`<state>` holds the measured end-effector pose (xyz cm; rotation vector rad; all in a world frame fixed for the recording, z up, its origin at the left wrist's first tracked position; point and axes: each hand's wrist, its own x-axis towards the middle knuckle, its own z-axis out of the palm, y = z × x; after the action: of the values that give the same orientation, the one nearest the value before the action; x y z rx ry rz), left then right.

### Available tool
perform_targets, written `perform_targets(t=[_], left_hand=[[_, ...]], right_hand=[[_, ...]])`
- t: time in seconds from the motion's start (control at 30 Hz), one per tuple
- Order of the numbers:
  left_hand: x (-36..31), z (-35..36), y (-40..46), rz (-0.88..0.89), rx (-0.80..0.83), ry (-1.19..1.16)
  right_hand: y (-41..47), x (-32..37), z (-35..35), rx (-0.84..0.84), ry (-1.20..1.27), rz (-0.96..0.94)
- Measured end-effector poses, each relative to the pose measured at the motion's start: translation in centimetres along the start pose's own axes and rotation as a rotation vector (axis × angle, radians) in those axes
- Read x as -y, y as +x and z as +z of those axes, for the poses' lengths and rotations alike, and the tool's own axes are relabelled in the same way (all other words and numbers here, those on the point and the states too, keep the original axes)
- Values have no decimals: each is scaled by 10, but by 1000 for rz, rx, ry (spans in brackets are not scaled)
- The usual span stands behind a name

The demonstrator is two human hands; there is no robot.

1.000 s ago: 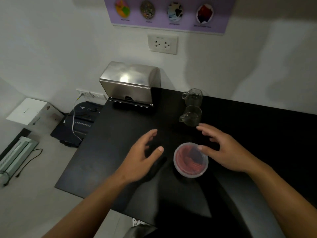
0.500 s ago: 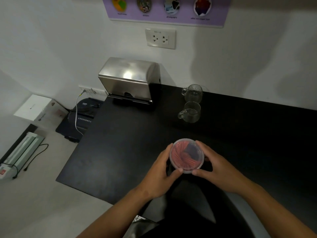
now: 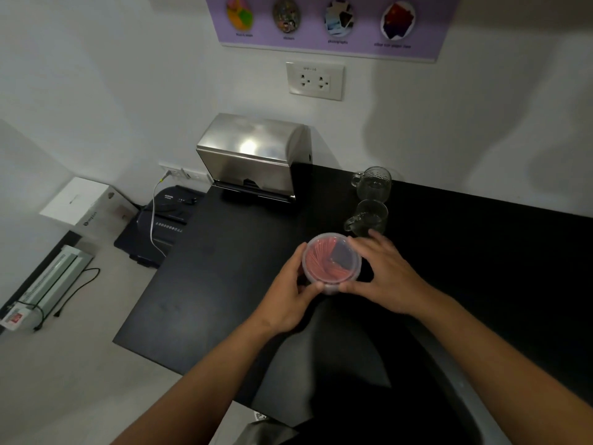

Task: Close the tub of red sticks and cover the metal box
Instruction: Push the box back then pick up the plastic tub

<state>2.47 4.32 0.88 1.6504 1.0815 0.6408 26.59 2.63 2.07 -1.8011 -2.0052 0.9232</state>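
A round clear plastic tub of red sticks stands on the black table, a translucent lid on top of it. My left hand grips its left side, thumb at the near rim. My right hand wraps its right side, fingers over the far rim. The metal box stands at the table's far left corner against the wall, its curved shiny cover down over it.
Two clear glass mugs stand just beyond my right hand. A wall socket and a purple poster hang above. A black machine, a white box and a grey device lie on the floor at left.
Both hands went from hovering open beside the tub to closing around it. The tub has moved a little farther from me, toward the mugs.
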Motion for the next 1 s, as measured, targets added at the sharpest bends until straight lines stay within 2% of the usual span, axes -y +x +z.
perform_targets(t=[0.1, 0.27, 0.47, 0.6, 0.73, 0.83, 1.0], left_hand=[[0, -12, 19, 8, -28, -7], [0, -26, 54, -11, -62, 26], [-8, -33, 97, -82, -104, 123], [-12, -34, 131, -167, -171, 100], [-20, -35, 159, -219, -142, 147], [-29, -36, 171, -184, -129, 287], [-33, -40, 186, -147, -112, 356]], right_hand=[[26, 5, -9, -13, -83, -57], [70, 3, -16, -5, -106, -40], [113, -6, -34, -56, -131, -76], [139, -10, -50, -95, -193, -82], [156, -11, -66, -91, -201, -47], [165, -12, -75, -103, -202, -42], [177, -16, -83, -112, -154, -69]])
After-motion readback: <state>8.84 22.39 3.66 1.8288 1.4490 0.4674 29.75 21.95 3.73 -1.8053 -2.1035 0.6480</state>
